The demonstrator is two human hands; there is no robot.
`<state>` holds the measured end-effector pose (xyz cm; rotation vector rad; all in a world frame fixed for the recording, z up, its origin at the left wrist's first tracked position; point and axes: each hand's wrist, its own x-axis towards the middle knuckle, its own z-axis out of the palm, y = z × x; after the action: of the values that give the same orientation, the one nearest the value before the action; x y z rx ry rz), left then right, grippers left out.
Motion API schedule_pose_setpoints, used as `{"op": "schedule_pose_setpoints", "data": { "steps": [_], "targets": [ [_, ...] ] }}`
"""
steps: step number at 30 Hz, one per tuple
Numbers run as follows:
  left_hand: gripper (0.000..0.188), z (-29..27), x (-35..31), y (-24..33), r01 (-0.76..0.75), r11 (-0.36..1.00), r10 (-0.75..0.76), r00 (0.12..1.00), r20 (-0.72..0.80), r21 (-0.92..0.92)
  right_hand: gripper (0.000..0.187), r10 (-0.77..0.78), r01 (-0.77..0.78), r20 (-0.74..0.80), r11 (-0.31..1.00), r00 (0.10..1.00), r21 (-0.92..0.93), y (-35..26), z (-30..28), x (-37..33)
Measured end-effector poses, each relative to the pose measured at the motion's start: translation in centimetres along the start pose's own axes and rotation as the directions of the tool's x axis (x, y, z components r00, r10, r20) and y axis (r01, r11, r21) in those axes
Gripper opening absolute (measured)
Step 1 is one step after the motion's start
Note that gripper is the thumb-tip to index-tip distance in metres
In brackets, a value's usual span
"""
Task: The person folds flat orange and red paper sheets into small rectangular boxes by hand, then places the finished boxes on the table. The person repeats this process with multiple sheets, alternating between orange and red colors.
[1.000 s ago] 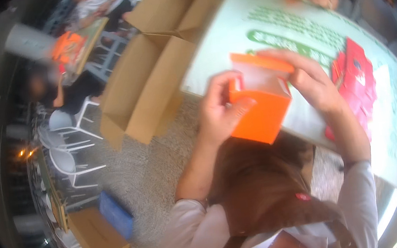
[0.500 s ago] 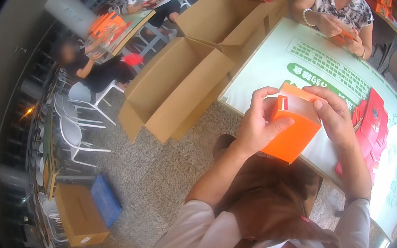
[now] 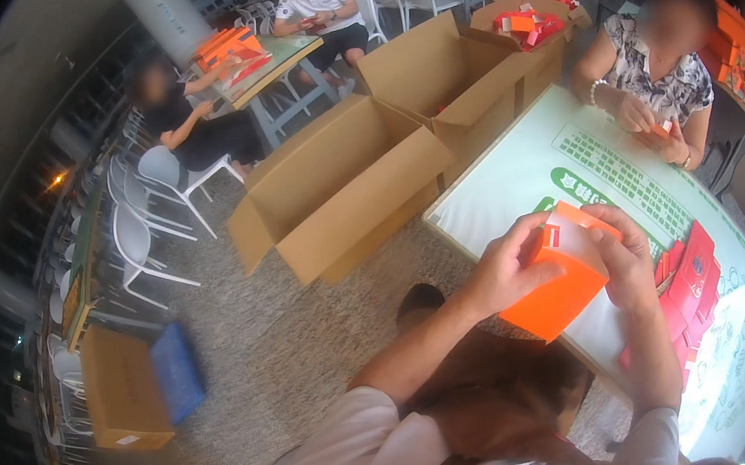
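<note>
Between my two hands is an orange paper box (image 3: 555,294), tilted, with its pale inside showing at the raised top end. My left hand (image 3: 518,263) grips its left side, the thumb lying across the front face. On the opposite side my right hand (image 3: 622,253) is closed around the upper edge, fingers behind and thumb at the rim. The box hangs over the near edge of the light green table (image 3: 497,185). Right of my right hand, a spread of red envelopes (image 3: 691,291) lies on the tabletop.
Large open cartons (image 3: 344,189) stand left of the table; a farther carton holds red and orange pieces (image 3: 533,22). Across the table a person (image 3: 651,77) handles a small orange item. White chairs (image 3: 137,247), a brown carton (image 3: 122,389) and a blue panel (image 3: 178,373) are at left.
The view has shifted, so the table and my hands appear lower in the picture. Both hands keep hold of the orange box. The person opposite has turned the small orange item.
</note>
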<state>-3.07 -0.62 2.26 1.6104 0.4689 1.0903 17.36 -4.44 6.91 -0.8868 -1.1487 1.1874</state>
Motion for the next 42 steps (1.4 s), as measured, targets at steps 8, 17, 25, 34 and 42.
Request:
{"op": "schedule_pose_setpoints", "data": {
  "steps": [8,17,25,34,42],
  "targets": [
    [0.051,0.1,-0.2,0.0,-0.07,0.972,0.072,0.997,-0.002,-0.225,0.033,0.045,-0.053,0.084,0.993,0.996,0.102,0.6,-2.0,0.1],
    [0.045,0.0,-0.1,-0.5,-0.072,0.98,0.074,0.997,0.007,-0.183,0.039,-0.19,0.222,0.16,0.951,0.969,-0.215,0.1,-0.5,-0.8],
    [0.049,0.2,-0.1,-0.1,-0.017,0.972,0.028,0.999,0.044,-0.236,0.042,0.021,-0.022,-0.01,0.998,1.0,-0.065,-1.1,0.1,-0.9],
    [0.049,-0.1,-0.3,1.4,-0.027,0.993,0.016,0.996,-0.092,-0.113,0.045,-0.072,0.073,0.051,0.997,0.996,-0.02,-1.0,-0.2,-0.5],
    [0.075,-0.4,-0.5,1.7,-0.05,0.985,0.037,0.996,-0.083,-0.164,0.049,-0.047,0.064,0.123,0.988,0.991,-0.138,-0.5,-0.1,-1.2]
  ]
}}
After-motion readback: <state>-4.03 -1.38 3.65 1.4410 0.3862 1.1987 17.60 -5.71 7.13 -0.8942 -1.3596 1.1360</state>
